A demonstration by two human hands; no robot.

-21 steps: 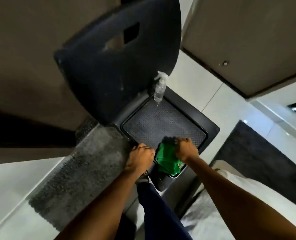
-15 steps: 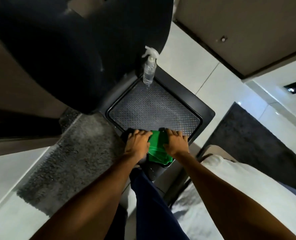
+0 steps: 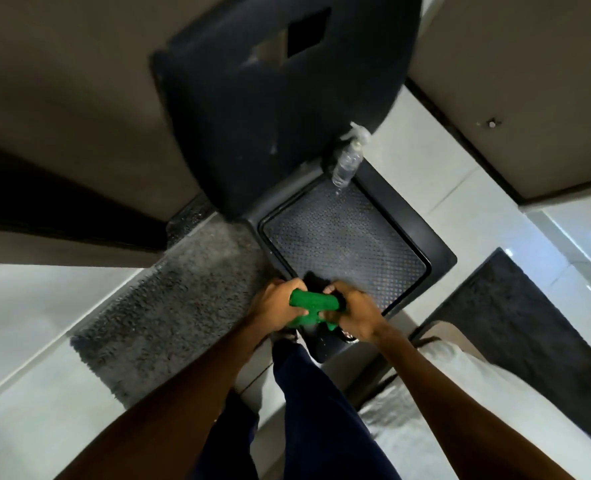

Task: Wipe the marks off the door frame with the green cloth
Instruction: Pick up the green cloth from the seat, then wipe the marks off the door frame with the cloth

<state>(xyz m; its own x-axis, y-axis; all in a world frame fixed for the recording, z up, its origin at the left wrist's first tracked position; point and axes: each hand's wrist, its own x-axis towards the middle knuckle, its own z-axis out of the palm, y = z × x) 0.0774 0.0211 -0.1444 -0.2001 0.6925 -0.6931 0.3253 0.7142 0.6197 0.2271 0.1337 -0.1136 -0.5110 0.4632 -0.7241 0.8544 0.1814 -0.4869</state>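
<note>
Below you a black chair [image 3: 287, 109] fills the middle of the view, its tall back rising toward the camera and its dimpled seat [image 3: 342, 244] tilted out to the right, standing partly on a shaggy grey rug [image 3: 169, 306] laid over pale floor tiles [image 3: 425, 174]. Brown panels [image 3: 529, 81] with dark edging run across the upper right and upper left; one of these may be the door and its frame, but no marks can be made out from here. A clear spray bottle [image 3: 347, 161] stands at the back corner of the seat, against the chair back. At the front edge of the seat your two hands meet on the green cloth [image 3: 313, 304], which is bunched into a thick roll just above the seat rim. Your left hand [image 3: 275, 303] has its fingers curled round one end, and your right hand [image 3: 354, 311] clasps the other end from above, thumb tucked under. You appear to be at the gathering stage: the cloth is in hand, but no wiping has begun. Next you will likely need to settle the cloth into one hand, perhaps wet it from the bottle, and then turn to find the frame and its marks.
</note>
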